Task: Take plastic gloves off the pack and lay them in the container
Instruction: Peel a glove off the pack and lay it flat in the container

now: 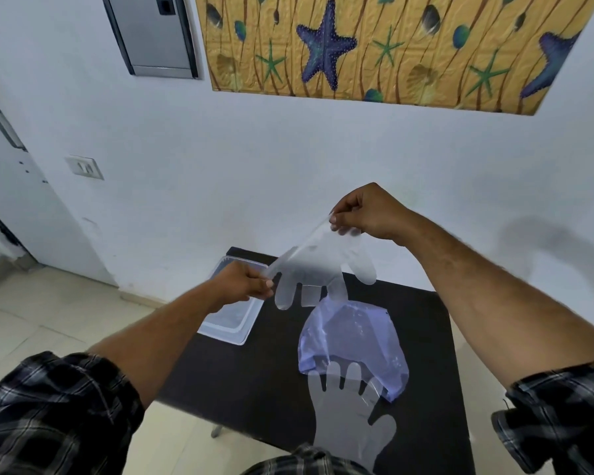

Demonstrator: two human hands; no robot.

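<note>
The dark rectangular tabletop (264,365) carries a clear rectangular plastic container (242,329) at its left edge, contents unclear, and a bluish plastic pack (354,341) with another glove (350,423) nearer. Above, a thin transparent plastic glove (318,265) hangs stretched, pinched shut between left hand (242,282) fingers and right hand (367,210) fingers

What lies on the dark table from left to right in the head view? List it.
clear container → left hand → held plastic glove → right hand. The pack and the flat glove overlap these, so they are left out.
</note>
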